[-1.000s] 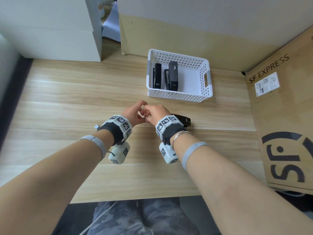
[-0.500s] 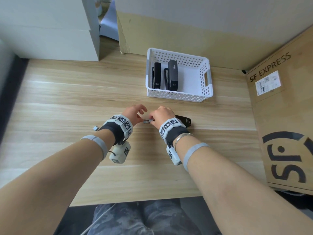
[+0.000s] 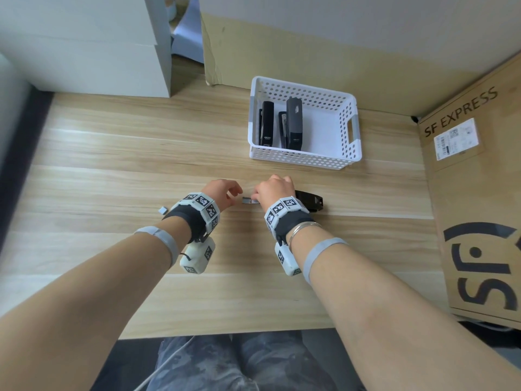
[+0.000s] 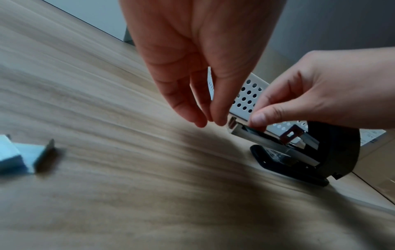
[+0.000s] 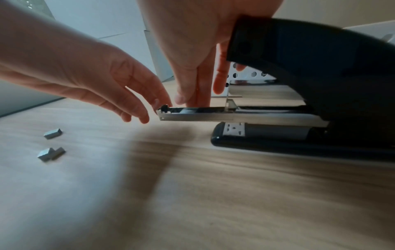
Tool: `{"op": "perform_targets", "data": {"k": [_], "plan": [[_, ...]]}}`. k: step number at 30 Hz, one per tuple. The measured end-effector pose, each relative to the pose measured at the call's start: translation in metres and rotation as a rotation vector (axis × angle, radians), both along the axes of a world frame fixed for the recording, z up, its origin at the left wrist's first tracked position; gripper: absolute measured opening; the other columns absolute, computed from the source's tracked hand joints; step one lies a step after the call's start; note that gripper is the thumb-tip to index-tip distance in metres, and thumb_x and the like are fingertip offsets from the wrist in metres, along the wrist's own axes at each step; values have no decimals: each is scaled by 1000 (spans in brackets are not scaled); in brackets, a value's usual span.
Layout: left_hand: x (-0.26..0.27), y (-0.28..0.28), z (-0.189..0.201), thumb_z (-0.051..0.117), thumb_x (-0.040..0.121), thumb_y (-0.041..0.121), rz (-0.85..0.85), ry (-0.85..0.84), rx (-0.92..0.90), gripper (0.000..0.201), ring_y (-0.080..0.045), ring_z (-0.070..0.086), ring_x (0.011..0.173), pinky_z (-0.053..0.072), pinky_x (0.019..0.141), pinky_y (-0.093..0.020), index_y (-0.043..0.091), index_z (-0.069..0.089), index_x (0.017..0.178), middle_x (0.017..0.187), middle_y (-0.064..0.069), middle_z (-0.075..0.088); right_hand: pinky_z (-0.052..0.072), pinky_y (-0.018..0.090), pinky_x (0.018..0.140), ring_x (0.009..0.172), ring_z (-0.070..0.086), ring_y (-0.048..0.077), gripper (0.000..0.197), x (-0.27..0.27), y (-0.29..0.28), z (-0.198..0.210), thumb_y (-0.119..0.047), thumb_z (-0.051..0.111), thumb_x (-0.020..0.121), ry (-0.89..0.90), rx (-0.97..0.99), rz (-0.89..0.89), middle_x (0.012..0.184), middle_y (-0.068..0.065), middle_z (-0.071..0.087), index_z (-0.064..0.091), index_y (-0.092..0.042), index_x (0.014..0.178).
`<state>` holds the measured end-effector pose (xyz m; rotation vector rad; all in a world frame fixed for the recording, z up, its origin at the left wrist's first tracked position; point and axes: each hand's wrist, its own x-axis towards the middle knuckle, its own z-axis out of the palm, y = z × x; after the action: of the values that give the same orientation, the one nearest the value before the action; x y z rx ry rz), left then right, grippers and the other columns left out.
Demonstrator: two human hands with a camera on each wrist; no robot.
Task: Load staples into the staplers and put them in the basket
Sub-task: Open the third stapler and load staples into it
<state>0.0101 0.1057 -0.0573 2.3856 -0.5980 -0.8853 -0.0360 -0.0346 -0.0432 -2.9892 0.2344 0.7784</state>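
Now our right fingers point(image 5: 193, 94) pinch into the stapler's point(image 5: 310, 88) pulled-out tray point(image 5: 196, 115) on the bench point(image 3: 141, 170); left fingers point(image 5: 136, 103) hang loosely spread beside its tip. Loose staples point(image 5: 52, 133) lie left, basket point(image 3: 349, 153) beyond.

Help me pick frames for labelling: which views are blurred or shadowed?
Head view: sharp, evenly lit, wide-angle bending at the edges. Left wrist view: staple box and near table smeared; dark shadow under the left hand. Right wrist view: stapler top soft, dim; loose staples fairly clear.
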Motion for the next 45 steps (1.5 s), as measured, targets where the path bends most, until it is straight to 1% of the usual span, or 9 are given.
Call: {"op": "perform_targets", "data": {"k": [3, 8, 16, 21, 26, 30, 35, 38, 45], "plan": [[6, 12, 0, 56, 84, 0, 8, -4, 27, 29, -29, 64, 99, 46, 86, -27, 6, 62, 111, 114, -12, 66, 30, 35, 99, 118, 47, 16, 22, 2, 2, 1, -33, 52, 94, 21, -23, -24, 104, 0, 68, 70, -26, 104], [9, 38, 0, 52, 86, 2, -3, 0, 104, 27, -26, 64, 100, 48, 87, -30, 9, 62, 110, 113, -9, 67, 32, 36, 101, 122, 46, 22, 29, 3, 2, 8, -11, 54, 88, 70, -43, -33, 113, 2, 67, 64, -23, 113], [5, 68, 1, 70, 75, 0, -95, 98, 295, 43, -26, 60, 110, 48, 95, -32, 7, 58, 116, 118, -10, 64, 29, 37, 97, 120, 43, 21, 25, 1, 14, 8, -15, 55, 88, -2, -9, -91, 108, -1, 68, 65, -26, 107], [1, 77, -9, 64, 78, 3, -131, 63, 339, 28, -26, 62, 99, 49, 87, -30, 10, 64, 106, 110, -9, 68, 30, 38, 96, 119, 42, 20, 23, -2, 20, 6, -17, 53, 90, -36, -2, -80, 110, -3, 68, 67, -25, 106], [-4, 70, -14, 64, 80, 10, -113, -10, 278, 21, -25, 57, 89, 47, 82, -32, 4, 65, 100, 100, -13, 65, 30, 38, 96, 118, 43, 21, 29, -7, 20, 4, -11, 48, 90, -57, 12, -65, 108, -3, 68, 67, -25, 105], [-6, 59, -17, 66, 80, 11, -90, -38, 236, 25, -24, 50, 85, 46, 83, -35, 1, 62, 102, 90, -6, 47, 30, 37, 96, 118, 43, 21, 30, -9, 18, 4, -9, 46, 89, -90, 32, -68, 108, -3, 68, 69, -23, 103], [-8, 45, -16, 62, 81, 4, -110, -56, 187, 16, -32, 58, 98, 42, 76, -31, 1, 60, 96, 104, -19, 63, 30, 37, 95, 116, 44, 22, 30, -13, 13, 5, -8, 46, 89, -121, 70, -71, 106, -3, 68, 70, -24, 98], [-10, 41, -16, 62, 80, 2, -70, -72, 134, 11, -30, 62, 95, 39, 71, -25, 5, 59, 90, 99, -17, 69, 30, 37, 96, 117, 44, 22, 30, -14, 14, 5, -9, 46, 90, -120, 95, -68, 107, -4, 69, 70, -24, 99], [-9, 34, -11, 54, 79, -3, 30, -118, 35, 17, -29, 65, 90, 50, 73, -32, 9, 60, 90, 99, -10, 69, 27, 37, 100, 116, 45, 18, 32, -14, 14, 4, -11, 44, 91, -129, 188, -58, 106, -8, 70, 71, -28, 94]]}}
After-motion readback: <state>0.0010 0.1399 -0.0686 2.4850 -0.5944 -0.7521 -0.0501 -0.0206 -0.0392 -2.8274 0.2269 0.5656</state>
